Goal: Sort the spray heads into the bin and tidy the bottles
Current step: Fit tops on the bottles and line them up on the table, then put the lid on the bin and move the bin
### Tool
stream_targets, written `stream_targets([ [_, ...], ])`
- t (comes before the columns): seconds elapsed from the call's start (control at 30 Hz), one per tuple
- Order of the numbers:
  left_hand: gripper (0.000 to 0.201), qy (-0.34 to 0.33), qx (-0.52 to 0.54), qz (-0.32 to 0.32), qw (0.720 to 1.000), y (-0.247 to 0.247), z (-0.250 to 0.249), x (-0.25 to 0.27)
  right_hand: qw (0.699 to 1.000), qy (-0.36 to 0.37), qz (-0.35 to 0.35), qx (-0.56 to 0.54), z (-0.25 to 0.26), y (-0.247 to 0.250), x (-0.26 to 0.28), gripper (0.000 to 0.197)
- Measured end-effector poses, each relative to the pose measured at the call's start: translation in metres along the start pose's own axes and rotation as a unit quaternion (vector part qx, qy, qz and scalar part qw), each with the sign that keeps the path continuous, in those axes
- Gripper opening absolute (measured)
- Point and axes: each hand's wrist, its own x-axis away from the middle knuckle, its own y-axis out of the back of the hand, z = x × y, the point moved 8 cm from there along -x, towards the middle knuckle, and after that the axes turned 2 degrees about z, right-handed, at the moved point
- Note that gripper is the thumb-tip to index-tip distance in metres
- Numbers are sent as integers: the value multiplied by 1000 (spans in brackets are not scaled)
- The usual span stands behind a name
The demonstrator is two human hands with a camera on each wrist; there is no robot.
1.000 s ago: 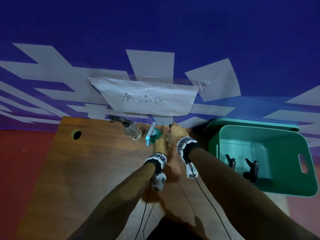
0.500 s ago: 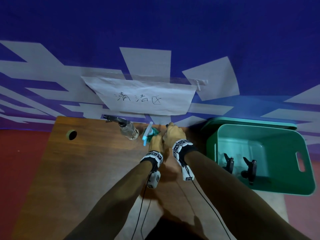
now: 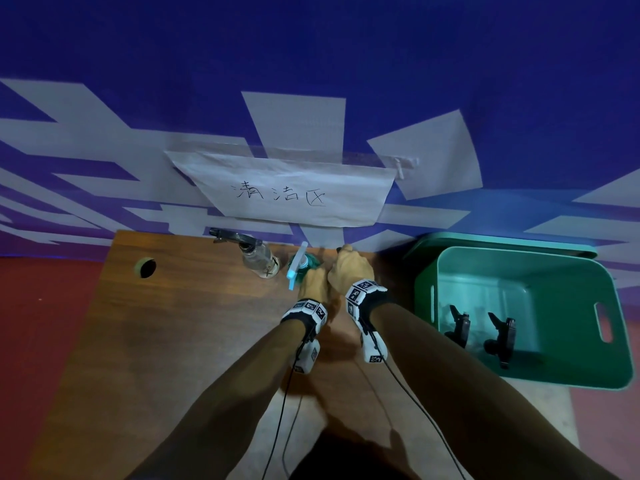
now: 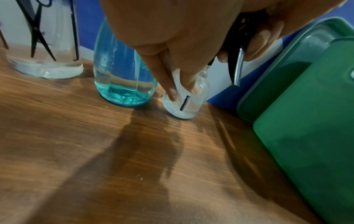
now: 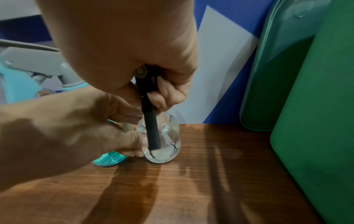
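left hand (image 5: pixel 91 128) pinches the small clear bottle (image 5: pixel 164 145) upright at the desk's (image 3: pixel 173 341) back edge, right hand (image 5: pixel 134 53) gripping its black spray head (image 5: pixel 148 97), mid-unscrewing, next lift it to the green bin (image 3: pixel 571 379).

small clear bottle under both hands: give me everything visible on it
The small clear bottle looks like transparent plastic or glass, rounded, with a tiny black scissors print on its side. It stands roughly upright at the back of the wooden table, beside the teal bottle. The left hand holds its body near the base; the right hand grips the black spray head at its top. Contents cannot be told.
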Motion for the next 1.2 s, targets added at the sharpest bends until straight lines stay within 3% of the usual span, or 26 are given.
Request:
stream_targets([
  [0.17, 19, -11, -4, 13, 1000, -3, 5, -10, 999, -15, 16, -24, -2, 1, 4, 53],
  [0.3, 23, 1, 34, 34, 999, -9, 11, -12, 994, -30, 47, -93, -10, 5, 9, 40],
  [0.37, 40, -8, 21, 39, 999, -14, 15, -9, 986, -35, 69, -147, -16, 7, 16, 28],
  [0.47, 88, -21, 10, 44, 999, -13, 21, 2, 968, -52, 101, -225, -28, 16, 29, 41],
  [0.57, 74, -20, 4, 21, 1000, -1, 17, 19, 970, -28, 107, -214, -38, 39, 43, 48],
  [0.73, 22, -25, 19, -40, 999, 21, -8, 45, 979, 6, 47, -197, -64, 70, 62, 41],
  [0.93, 19, -83, 23, -102, 991, 42, -82, 81, 987, 15, -52, -154, -104, 113, 91, 28],
  [1.03, 28, -121, 9, -91, 988, 37, -127, 92, 986, 5, -112, -124, -143, 139, 106, 21],
  [1.2, 43, -157, -24, -72, 985, 19, -191, 94, 972, -60, -191, -124, -238, 176, 121, 33],
])
